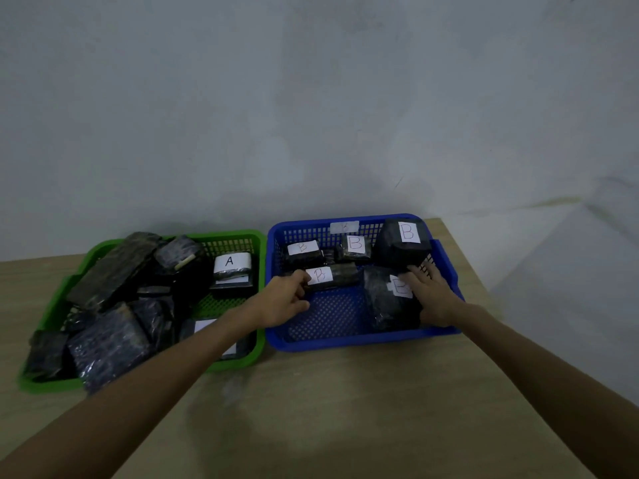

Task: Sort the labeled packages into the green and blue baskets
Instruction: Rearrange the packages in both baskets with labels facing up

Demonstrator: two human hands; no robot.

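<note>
Grey wall (311,98) fills the top half of the head view, plain, a few faint marks. Light wood tabletop (345,402) below it; its right edge runs diagonally, pale floor (570,288) beyond.

Green basket (238,361) at left, blue basket (345,340) at right, side by side, rims nearly touching, both near the wall.

Green basket is crammed with black-wrapped packages: a long flat package (114,267) leans over the far-left rim, a large shiny package (107,347) sticks past the near rim, and one A package (231,267) with a white label sits at the far right corner. Most labels there are hidden or face down.

Blue basket holds B-labelled packages: a tall block (401,243) in the far right corner, a flat right-side package (387,299) with its label partly covered, a centre package (332,275), two smaller ones along the far wall (304,252) (356,247). Near-left floor of this basket is bare mesh.

Left hand (285,299) reaches over the basket's left wall, fingers curled at the left end of the centre package, grip apparently pinching it; blur blocks a firm call. Left forearm crosses the green basket's near right corner, covering a label there.

Right hand (432,292) lies flat, fingers spread, on the right-side package, fingertips at the base of the tall block. Grip slack, holding nothing.
</note>
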